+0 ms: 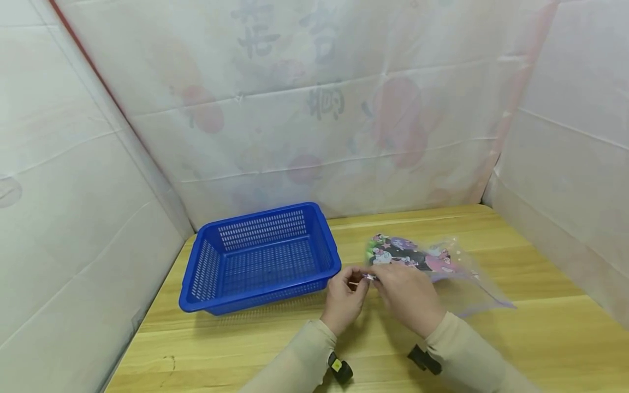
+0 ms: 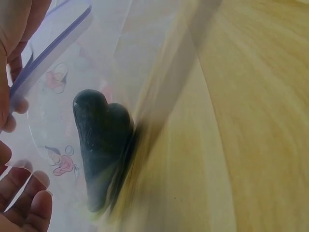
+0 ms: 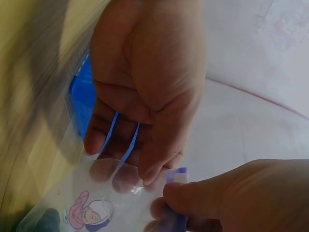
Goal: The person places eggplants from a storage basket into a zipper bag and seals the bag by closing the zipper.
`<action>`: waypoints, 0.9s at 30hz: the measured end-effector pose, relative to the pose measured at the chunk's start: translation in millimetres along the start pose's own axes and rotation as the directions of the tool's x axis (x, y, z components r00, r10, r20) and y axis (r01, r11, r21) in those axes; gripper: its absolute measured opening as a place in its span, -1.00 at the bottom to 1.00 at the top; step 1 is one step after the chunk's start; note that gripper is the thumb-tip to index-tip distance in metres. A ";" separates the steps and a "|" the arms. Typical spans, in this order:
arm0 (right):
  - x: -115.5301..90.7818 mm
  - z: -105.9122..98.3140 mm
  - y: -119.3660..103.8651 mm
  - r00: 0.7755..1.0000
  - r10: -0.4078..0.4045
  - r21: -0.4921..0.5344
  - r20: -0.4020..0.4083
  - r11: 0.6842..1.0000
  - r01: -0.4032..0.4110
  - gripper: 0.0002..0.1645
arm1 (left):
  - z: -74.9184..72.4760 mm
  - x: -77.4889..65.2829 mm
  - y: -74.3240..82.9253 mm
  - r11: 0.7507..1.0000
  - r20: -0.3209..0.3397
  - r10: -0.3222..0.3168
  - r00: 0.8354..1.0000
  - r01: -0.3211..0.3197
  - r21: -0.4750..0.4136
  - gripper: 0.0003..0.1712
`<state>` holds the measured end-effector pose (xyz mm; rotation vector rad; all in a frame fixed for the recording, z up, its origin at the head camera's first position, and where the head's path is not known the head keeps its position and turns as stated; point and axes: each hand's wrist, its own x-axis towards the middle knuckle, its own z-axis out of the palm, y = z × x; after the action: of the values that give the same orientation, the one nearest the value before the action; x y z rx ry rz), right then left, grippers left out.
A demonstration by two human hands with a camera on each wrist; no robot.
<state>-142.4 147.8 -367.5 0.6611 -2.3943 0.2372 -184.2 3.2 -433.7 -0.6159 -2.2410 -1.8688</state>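
A clear zip bag [image 1: 484, 297] with cartoon prints and a purple edge lies on the table at the right. Dark green, round-ended objects [image 2: 99, 140] show through its film, their kind unclear. My left hand [image 1: 344, 297] pinches the bag's near left corner, its fingertips behind the film and the thumb in front in the right wrist view. Close beside it, my right hand [image 1: 410, 295] grips the zip edge, its thumb and fingers at a small white slider [image 3: 181, 178]. From above, the hands hide most of the zip.
Left of the hands stands a blue perforated basket [image 1: 196, 256] with nothing in it. The wooden table [image 1: 236, 349] is closed in by pale printed cloth walls [image 1: 304, 125] at the back and both sides. Dark straps hang at both wrists.
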 end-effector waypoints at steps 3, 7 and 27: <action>1.0 -4.0 3.7 0.999 0.032 0.028 0.020 0.999 -0.033 -0.79 | 1.0 0.2 1.9 0.998 -0.003 0.059 0.998 -0.059 0.007 -0.91; 1.2 -8.1 10.0 0.997 0.067 0.055 0.050 0.996 -0.070 -0.84 | 0.9 0.3 5.4 0.993 -0.002 0.119 0.993 -0.119 0.015 -0.87; 2.7 -6.4 8.2 1.000 0.008 0.059 0.012 0.998 -0.009 -0.85 | -5.0 5.5 11.2 0.956 -0.002 0.285 0.959 -0.283 0.081 -0.81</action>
<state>-145.0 155.8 -360.8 0.6813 -2.4093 0.3091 -185.3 1.0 -420.4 -0.8574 -2.0763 -1.6312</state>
